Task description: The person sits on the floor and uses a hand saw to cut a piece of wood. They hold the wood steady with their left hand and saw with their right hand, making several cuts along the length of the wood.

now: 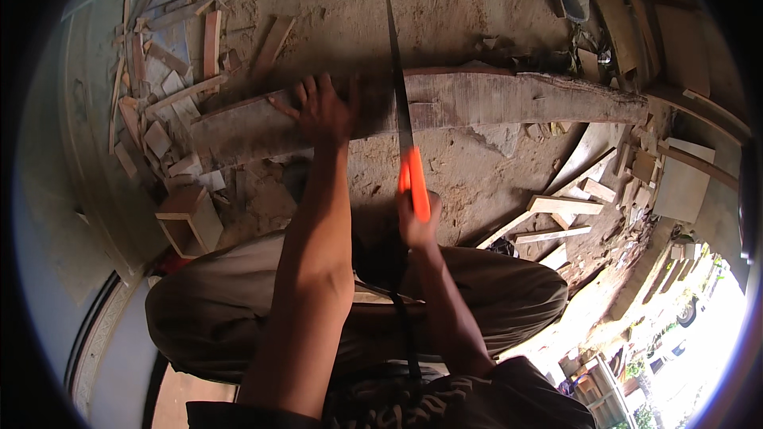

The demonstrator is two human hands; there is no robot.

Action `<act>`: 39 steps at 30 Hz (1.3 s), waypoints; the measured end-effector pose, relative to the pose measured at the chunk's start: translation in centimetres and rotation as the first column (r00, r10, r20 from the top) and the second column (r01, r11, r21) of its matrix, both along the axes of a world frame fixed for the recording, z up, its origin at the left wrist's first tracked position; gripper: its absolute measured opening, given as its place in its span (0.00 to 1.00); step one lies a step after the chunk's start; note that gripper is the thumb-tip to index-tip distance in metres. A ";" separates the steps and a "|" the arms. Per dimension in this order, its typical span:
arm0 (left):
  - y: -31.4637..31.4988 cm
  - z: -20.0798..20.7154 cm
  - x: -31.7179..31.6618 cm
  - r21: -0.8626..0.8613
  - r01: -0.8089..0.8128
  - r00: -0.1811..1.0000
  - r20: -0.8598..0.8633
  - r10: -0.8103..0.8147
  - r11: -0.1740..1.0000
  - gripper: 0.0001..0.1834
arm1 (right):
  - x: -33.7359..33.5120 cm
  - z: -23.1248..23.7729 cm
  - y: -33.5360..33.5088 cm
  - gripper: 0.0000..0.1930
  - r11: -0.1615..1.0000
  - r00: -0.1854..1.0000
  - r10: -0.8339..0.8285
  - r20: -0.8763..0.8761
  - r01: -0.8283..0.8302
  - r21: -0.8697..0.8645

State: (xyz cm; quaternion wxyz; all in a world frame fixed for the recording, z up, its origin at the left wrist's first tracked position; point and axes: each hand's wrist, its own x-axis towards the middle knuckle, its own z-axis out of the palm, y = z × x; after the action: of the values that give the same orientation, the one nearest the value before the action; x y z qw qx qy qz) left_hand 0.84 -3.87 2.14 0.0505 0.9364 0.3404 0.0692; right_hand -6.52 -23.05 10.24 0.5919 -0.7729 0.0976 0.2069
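A long weathered wooden plank lies crosswise in front of me on the dirt floor. Pressed flat on its left part is my left hand, fingers spread. My right hand is wrapped round the orange handle of a handsaw. The dark blade crosses the plank near its middle, just right of my left hand, and its tip points away beyond the far edge. Whether the teeth have cut into the wood I cannot tell.
Wood offcuts are heaped at the left, with a small open wooden box near my left knee. More cut strips lie at the right. Boards lean at the far right. Bright daylight enters at the lower right.
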 end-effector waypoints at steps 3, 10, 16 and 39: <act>-0.1 -1.1 0.0 0.083 0.026 0.998 0.046 -0.030 0.996 0.33 | 3.5 -0.9 1.3 0.13 0.996 0.996 0.086 -0.003 -0.086 0.002; -0.3 -0.3 0.4 0.024 -0.010 0.999 0.033 0.009 1.000 0.31 | -7.6 1.4 -6.7 0.09 0.982 0.979 0.188 0.082 -0.187 -0.016; 0.1 -1.0 0.0 0.068 0.006 0.998 0.068 -0.011 0.998 0.31 | 0.5 0.4 -0.4 0.12 0.982 0.985 0.171 0.039 -0.166 -0.094; 0.0 -0.2 0.6 0.012 -0.010 0.984 0.177 0.008 1.000 0.31 | -9.8 4.6 -6.9 0.08 0.934 0.949 0.315 0.001 -0.310 -0.178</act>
State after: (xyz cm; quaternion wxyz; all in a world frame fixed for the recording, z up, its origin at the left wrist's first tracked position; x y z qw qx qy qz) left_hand 1.40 -3.88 1.98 0.0743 0.9252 0.3385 0.1547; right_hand -16.35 -29.97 14.82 0.4823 -0.8308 -0.0173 0.2774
